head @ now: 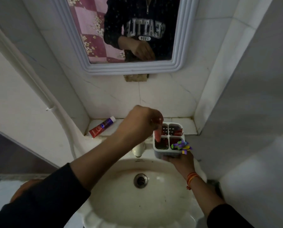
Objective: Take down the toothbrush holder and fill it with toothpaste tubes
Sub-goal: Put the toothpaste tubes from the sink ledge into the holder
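A white toothbrush holder (167,153) with four compartments is held above the sink's right rim by my right hand (181,159), which grips it from below. My left hand (140,124) is above the holder, its fingers pointing down into the front-left compartment, which holds something red; whether the fingers grip it I cannot tell. A red packet (177,131) stands in the back-right compartment. A purple, green and yellow item (181,145) sticks out of the front-right one. A red and purple toothpaste tube (102,127) lies on the ledge to the left.
A white sink (121,203) with a metal drain (140,180) is below my hands, and its white tap (138,149) is beside the holder. A white-framed mirror (94,66) hangs on the tiled wall. A white pipe (38,89) runs down the left wall.
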Motion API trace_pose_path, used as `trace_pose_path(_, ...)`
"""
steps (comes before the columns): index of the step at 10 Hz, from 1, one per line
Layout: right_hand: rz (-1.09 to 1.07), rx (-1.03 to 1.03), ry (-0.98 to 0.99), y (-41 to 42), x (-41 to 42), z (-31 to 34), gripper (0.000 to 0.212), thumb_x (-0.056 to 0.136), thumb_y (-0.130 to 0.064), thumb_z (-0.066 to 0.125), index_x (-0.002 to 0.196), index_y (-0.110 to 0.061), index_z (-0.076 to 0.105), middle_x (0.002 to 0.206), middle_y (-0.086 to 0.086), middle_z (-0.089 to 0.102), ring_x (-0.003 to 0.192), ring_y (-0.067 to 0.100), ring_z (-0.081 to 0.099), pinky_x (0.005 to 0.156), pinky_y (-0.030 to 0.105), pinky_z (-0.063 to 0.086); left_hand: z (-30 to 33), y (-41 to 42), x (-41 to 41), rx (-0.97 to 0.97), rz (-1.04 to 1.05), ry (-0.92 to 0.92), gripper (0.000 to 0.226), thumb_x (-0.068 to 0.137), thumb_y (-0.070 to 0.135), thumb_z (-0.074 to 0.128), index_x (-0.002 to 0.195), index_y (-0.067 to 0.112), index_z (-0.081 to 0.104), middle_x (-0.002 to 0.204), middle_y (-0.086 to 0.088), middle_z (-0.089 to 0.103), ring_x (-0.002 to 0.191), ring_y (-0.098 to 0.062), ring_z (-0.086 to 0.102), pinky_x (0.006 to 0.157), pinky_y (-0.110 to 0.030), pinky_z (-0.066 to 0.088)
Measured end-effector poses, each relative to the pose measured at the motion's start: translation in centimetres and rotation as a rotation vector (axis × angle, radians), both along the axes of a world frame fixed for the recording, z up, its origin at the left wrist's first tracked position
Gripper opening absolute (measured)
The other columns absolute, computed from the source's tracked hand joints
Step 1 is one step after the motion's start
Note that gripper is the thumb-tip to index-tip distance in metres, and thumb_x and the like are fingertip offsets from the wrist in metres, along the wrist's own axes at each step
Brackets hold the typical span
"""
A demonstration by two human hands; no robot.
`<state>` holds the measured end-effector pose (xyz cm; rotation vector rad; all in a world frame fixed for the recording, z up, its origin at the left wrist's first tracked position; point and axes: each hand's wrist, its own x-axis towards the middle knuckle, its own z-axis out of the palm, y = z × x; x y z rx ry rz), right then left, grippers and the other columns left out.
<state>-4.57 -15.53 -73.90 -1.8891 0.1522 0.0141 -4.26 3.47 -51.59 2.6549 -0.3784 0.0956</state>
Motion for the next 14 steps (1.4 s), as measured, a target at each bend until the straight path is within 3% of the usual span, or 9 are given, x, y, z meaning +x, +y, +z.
trace_pose_path(2,0.014,-0.044,-0.003,-0.1,0.2,0.1,0.055,0.055,-0.014,0.096,0.103,-0.019,0.069,0.103,0.001,0.074,0.102,0.017,0.068,0.094,0.035,0.054,-3.9,-3.6,-0.1,0.368,-0.016,0.177,0.023,0.089,0.022,0.066,0.109,0.02,0.076,0.088,-0.004,0.064,0.073,-0.023,0.059,0.071,-0.031,0.052)
trace_pose_path(3,0.035,-0.073,0.007,-0.6,0.4,-0.4,0.065,0.055,-0.019,0.097,0.113,-0.013,0.068,0.108,0.002,0.074,0.103,0.015,0.067,0.085,0.007,0.05,-4.3,-3.8,-0.4,0.44,0.013,0.165,0.024,0.089,0.028,0.068,0.11,0.02,0.076,0.094,-0.007,0.067,0.072,-0.024,0.058,0.064,-0.03,0.043)
trace_pose_path(4,0.044,-0.084,-0.004,-0.7,0.5,-0.3,0.07,0.056,-0.015,0.096,0.119,-0.011,0.065,0.11,0.003,0.072,0.103,0.012,0.063,0.075,-0.007,0.039,-3.9,-1.9,0.5,0.187,0.056,0.235,0.02,0.083,0.027,0.077,0.103,0.026,0.08,0.093,0.001,0.076,0.077,-0.014,0.069,0.076,-0.032,0.059)
trace_pose_path(6,0.026,-0.066,-0.011,-0.5,0.0,0.5,0.067,0.056,-0.014,0.096,0.116,-0.014,0.067,0.107,-0.001,0.072,0.104,0.013,0.064,0.089,0.026,0.049,-3.4,5.5,3.2,-0.11,0.24,0.124,0.016,0.086,0.023,0.077,0.1,0.021,0.082,0.095,0.006,0.08,0.073,0.005,0.065,0.084,-0.008,0.052)
trace_pose_path(8,0.012,-0.026,-0.019,0.0,-0.1,1.0,0.066,0.056,-0.003,0.095,0.115,-0.007,0.066,0.103,0.002,0.068,0.104,0.014,0.06,0.094,0.029,0.043,-10.2,12.3,5.8,0.204,0.413,0.334,0.042,0.088,0.016,0.064,0.129,0.016,0.068,0.128,-0.006,0.069,0.118,-0.024,0.064,0.094,-0.021,0.044)
trace_pose_path(9,0.017,-0.006,0.004,0.1,0.0,0.7,0.066,0.057,0.002,0.093,0.115,-0.008,0.065,0.105,-0.001,0.068,0.098,0.0,0.062,0.092,0.028,0.046,-13.7,14.6,7.1,0.237,0.464,0.454,0.073,0.083,0.015,0.064,0.152,0.024,0.04,0.139,-0.017,0.053,0.127,-0.037,0.054,0.106,-0.039,0.045)
trace_pose_path(11,0.024,0.01,0.077,0.2,0.1,0.2,0.056,0.062,0.002,0.09,0.111,-0.007,0.064,0.105,0.003,0.066,0.081,-0.013,0.061,0.08,0.018,0.05,-16.5,17.2,7.9,0.381,0.492,0.351,0.067,0.09,0.005,0.049,0.15,0.031,0.033,0.125,-0.018,0.055,0.115,-0.04,0.052,0.091,-0.048,0.05)
trace_pose_path(13,-0.006,0.081,0.233,0.0,0.1,-0.3,0.064,0.063,-0.03,0.093,0.118,-0.009,0.068,0.104,0.006,0.069,0.092,0.018,0.064,0.077,0.017,0.045,-17.7,18.9,8.7,0.422,0.543,0.363,0.059,0.086,0.024,0.064,0.14,0.018,0.041,0.124,-0.017,0.056,0.116,-0.041,0.053,0.092,-0.048,0.053)
trace_pose_path(14,-0.023,0.115,0.09,-0.2,0.8,-1.9,0.071,0.033,-0.057,0.095,0.099,-0.041,0.073,0.099,-0.015,0.076,0.102,0.022,0.068,0.092,0.044,0.054,-17.2,18.7,8.3,0.356,0.549,0.468,0.069,0.076,0.039,0.08,0.131,0.01,0.048,0.129,-0.017,0.049,0.11,-0.039,0.061,0.09,-0.042,0.055)
